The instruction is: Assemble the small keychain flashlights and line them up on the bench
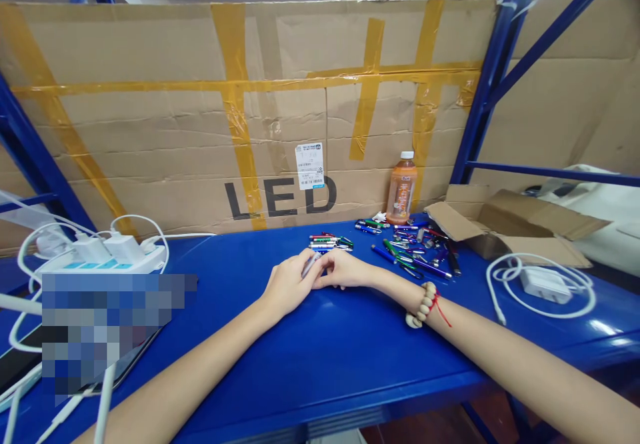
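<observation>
Both my hands meet at the middle of the blue shelf surface (320, 357). My left hand (289, 285) is closed around a small silver pen-like flashlight (311, 265). My right hand (344, 271), with a bead bracelet (423, 304) on its wrist, pinches the same small flashlight at its tip. Just behind the hands lies a short row of similar small flashlights (331, 242). A larger pile of coloured ones (415, 247) lies to the right.
An orange drink bottle (401, 188) stands against the taped cardboard wall marked LED (250, 117). An open cardboard box (505, 227) and a white charger with coiled cable (543, 284) are at right. A white power strip with plugs (105, 257) sits at left.
</observation>
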### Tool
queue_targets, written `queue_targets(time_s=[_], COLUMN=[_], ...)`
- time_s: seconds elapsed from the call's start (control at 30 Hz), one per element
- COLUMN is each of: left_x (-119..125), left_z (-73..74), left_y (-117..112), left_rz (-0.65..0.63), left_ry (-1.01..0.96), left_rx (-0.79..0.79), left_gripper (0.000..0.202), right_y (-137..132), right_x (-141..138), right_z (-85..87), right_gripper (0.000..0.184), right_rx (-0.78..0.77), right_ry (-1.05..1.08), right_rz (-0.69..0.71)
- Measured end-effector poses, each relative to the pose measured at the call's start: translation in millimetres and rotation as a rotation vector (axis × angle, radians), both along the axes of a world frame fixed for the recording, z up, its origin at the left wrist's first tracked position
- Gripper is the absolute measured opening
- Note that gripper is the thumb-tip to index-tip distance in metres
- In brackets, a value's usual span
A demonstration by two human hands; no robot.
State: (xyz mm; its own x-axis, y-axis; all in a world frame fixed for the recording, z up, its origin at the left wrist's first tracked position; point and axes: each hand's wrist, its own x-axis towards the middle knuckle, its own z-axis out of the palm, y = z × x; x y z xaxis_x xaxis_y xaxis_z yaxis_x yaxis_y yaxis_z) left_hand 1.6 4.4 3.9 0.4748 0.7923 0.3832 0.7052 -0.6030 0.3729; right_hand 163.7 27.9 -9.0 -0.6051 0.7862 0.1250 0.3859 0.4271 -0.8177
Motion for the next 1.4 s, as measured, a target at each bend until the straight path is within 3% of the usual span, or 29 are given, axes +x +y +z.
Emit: queue_targets(time_s=[0.37,0.8,1.1,1.27,1.4], left_x=[-0.1,1.3,1.1,0.3,-1.0], left_z=[-0.7,-1.0,-1.7,-2.1,-2.9], left_y=[-0.1,-0.2,-0.4,1.6,3.3], left_rz=[0.024,0.025,0.036,0.107,0.092], left_ry=[-0.003,0.02,0.011,-0.008,-0.023], left_rx=[-0.021,-0.003,-0.008,-0.015,-0.028], left_gripper=[0.024,0.023,0.021,0.018,0.022], right_y=[0.3,-4.4,-2.9,-0.6,0.7], right_x=[0.6,-2.8,-1.3,-3.1,-4.6], right_z=[-3.9,2.2,1.2,-1.3,-0.3], right_gripper=[0.028,0.018,0.027,0.029,0.034], right_rx=[0.049,0.096,-0.046,-0.141,-0.102], right_ry=[0.005,-0.05,-0.007,0.119,0.248], right_rz=[-0.029,-0.066,-0.074,-0.213,-0.305])
